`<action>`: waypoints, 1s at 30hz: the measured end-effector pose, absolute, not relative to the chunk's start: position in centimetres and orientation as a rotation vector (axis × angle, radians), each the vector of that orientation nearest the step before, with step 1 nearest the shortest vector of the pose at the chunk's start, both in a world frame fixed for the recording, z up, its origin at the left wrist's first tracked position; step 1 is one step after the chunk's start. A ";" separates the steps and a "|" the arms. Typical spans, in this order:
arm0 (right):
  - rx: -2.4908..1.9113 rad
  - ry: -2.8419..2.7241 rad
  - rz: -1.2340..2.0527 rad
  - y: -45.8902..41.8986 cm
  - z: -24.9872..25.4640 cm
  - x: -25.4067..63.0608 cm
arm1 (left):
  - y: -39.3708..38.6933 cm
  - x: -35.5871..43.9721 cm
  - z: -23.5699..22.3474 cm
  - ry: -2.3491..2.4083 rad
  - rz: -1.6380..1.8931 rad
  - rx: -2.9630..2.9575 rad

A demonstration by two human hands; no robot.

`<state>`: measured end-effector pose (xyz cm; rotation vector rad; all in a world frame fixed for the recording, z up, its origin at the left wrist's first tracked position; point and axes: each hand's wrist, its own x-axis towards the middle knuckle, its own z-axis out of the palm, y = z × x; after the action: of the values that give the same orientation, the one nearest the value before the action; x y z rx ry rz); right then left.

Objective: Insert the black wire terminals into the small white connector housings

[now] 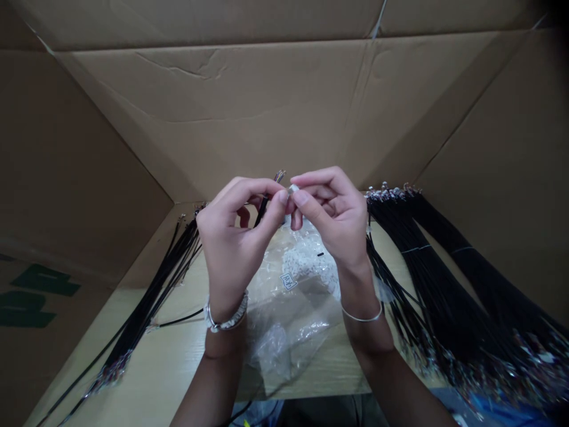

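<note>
My left hand [235, 237] is closed in a pinch on a thin black cable [263, 209] whose coloured wire tips stick up past my fingers. My right hand [331, 216] pinches a small white connector [294, 189] right against those wire ends. Both hands meet above a clear plastic bag [291, 296] of small white connectors that lies on the light wooden table [178, 350]. Each wrist wears a bracelet.
A thin bundle of black cables [155, 296] lies on the left of the table. A much larger pile of black cables [448, 279] fans out on the right. Brown cardboard walls [249, 112] enclose the table at the back and both sides.
</note>
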<state>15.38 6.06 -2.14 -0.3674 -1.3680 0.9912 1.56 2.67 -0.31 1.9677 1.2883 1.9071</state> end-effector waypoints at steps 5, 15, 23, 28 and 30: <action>-0.357 -1.336 0.963 5.8 -2.4 14.7 | 2.5 1.5 -0.4 1.308 1.906 1.947; -0.312 -1.269 0.952 5.9 -3.1 13.8 | 2.5 1.8 -0.6 1.308 1.979 1.897; -0.285 -1.232 0.980 5.7 -3.3 13.5 | 2.4 2.0 -0.4 1.308 2.006 1.910; -0.301 -1.231 0.980 5.5 -3.3 13.2 | 2.2 2.0 -0.4 1.320 2.037 1.898; -0.304 -1.220 0.988 5.4 -3.3 13.1 | 2.1 2.0 -0.5 1.330 2.026 1.887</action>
<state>13.11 5.41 -3.26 -0.3040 -1.2199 0.9881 1.99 2.13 -0.46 1.8872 1.3297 2.0261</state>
